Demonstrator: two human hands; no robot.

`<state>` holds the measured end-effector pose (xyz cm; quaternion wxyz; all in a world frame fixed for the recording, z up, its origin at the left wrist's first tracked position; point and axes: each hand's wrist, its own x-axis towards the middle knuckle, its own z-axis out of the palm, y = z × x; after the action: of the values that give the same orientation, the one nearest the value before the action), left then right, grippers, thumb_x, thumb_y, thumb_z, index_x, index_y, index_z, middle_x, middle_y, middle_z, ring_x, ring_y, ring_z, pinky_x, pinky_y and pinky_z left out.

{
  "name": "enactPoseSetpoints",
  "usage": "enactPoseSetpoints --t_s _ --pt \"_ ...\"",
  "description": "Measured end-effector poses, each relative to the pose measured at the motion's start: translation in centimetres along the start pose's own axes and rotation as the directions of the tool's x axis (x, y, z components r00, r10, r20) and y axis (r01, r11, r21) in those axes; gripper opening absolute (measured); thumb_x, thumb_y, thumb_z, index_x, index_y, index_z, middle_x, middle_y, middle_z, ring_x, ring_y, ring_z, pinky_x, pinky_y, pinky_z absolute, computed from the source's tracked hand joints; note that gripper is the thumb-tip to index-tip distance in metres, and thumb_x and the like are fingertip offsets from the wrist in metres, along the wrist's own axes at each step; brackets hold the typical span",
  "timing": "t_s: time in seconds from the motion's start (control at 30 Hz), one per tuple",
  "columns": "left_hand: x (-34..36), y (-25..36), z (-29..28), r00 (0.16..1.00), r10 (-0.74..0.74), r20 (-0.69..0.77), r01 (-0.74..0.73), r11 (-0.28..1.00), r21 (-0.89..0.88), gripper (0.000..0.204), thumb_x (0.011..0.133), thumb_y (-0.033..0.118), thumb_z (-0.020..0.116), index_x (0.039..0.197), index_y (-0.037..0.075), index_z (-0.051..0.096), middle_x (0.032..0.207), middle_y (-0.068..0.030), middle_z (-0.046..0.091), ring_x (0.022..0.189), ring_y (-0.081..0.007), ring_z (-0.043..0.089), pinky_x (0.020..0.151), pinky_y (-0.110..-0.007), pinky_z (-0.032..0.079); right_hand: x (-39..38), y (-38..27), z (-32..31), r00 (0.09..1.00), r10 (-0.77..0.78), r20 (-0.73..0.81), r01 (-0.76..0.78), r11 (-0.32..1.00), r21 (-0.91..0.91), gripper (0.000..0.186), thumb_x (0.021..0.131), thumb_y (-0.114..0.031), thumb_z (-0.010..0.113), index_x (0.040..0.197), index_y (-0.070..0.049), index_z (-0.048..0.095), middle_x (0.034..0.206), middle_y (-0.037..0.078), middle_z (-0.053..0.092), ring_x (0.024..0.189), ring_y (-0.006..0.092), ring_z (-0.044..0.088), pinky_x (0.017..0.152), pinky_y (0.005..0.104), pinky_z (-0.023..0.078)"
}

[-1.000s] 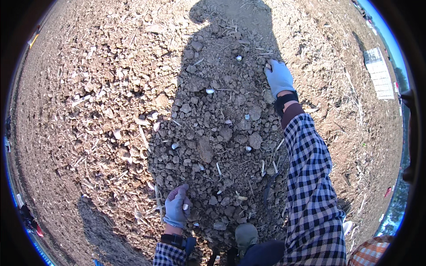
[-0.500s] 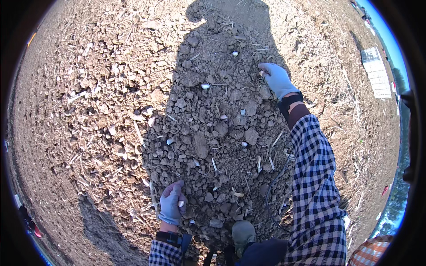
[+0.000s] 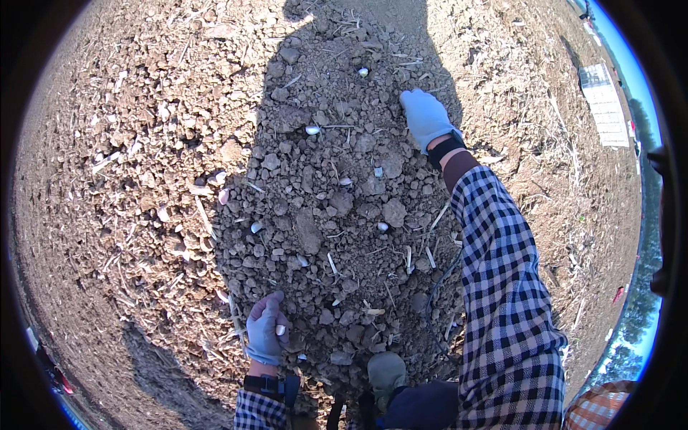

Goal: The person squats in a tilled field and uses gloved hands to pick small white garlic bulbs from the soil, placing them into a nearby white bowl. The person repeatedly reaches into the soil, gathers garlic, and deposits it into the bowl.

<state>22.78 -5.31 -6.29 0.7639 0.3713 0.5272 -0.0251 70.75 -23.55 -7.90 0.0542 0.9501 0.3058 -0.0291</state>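
Garlic cloves, white to pinkish, lie scattered over cloddy brown soil (image 3: 322, 269). One clove (image 3: 312, 130) lies left of my right hand, another (image 3: 363, 72) lies farther off, and a third (image 3: 256, 227) is beyond my left hand. My gloved left hand (image 3: 265, 331) is low over the ground at the near left, its fingers curled round a pale garlic clove (image 3: 280, 330) that shows at the fingers. Reaching out to the far right, my gloved right hand (image 3: 427, 118) is closed and down at the soil. Its fingertips are hidden, so anything in them cannot be seen.
A greenish boot tip (image 3: 387, 374) stands on the soil at the near middle. Thin dark cable (image 3: 434, 304) runs beside my right sleeve. Dry stalk pieces (image 3: 205, 217) litter the ground. Far right lies a pale flat rectangular thing (image 3: 604, 107); orange checked cloth (image 3: 599, 407) shows at lower right.
The view has shifted a little, so the ground appears farther left and higher. My right hand has turned, its fingers now tucked down out of sight. My left hand still holds its clove.
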Motion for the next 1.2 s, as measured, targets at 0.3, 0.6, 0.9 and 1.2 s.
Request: enactPoseSetpoints --t_s 0.3,0.6,0.9,1.2 --pt "0.2 -0.1 0.2 1.0 0.023 -0.017 -0.024 1.0 -0.006 0.031 0.102 0.025 0.061 0.118 -0.001 0.064 0.053 0.0008 0.051 0.037 -0.007 0.039 0.034 -0.022 0.029 2.4 -4.9 0.8 0.913 0.409 -0.012 -0.407 0.912 0.054 0.024 0.099 -0.016 0.052 0.114 -0.008 0.068 0.112 0.016 0.069 0.104 0.0316 0.071 0.081 0.0438 0.06" --pt "0.5 -0.5 -0.5 0.996 0.067 0.062 -0.065 0.997 -0.034 0.03 0.101 0.025 0.062 0.12 0.001 0.064 0.055 0.0014 0.052 0.037 -0.0065 0.039 0.033 -0.021 0.028 -4.4 4.0 -3.8 0.976 0.201 -0.084 -0.128 0.841 0.525 0.034 0.094 -0.011 0.054 0.127 -0.009 0.063 0.113 0.017 0.068 0.103 0.0335 0.066 0.091 0.0398 0.052" --pt "0.0 -0.2 -0.1 0.996 0.074 0.04 -0.074 0.997 0.005 0.032 0.101 0.027 0.063 0.12 0.002 0.064 0.056 0.0022 0.052 0.037 -0.0061 0.04 0.032 -0.021 0.027 -8.9 3.4 -0.5 0.993 0.112 -0.046 -0.106 0.986 0.128 0.023 0.091 -0.009 0.053 0.11 -0.012 0.066 0.11 0.016 0.064 0.105 0.0345 0.065 0.087 0.0441 0.053" --pt "0.7 -0.8 -0.8 0.989 0.112 0.093 -0.111 0.994 -0.016 0.031 0.102 0.026 0.059 0.121 0.002 0.063 0.054 0.0033 0.048 0.036 -0.0056 0.035 0.032 -0.022 0.025 -10.7 0.2 0.8 0.995 0.095 0.039 -0.086 0.98 -0.182 0.014 0.087 -0.009 0.063 0.098 -0.008 0.072 0.1 0.014 0.067 0.093 0.0308 0.071 0.074 0.0413 0.059"
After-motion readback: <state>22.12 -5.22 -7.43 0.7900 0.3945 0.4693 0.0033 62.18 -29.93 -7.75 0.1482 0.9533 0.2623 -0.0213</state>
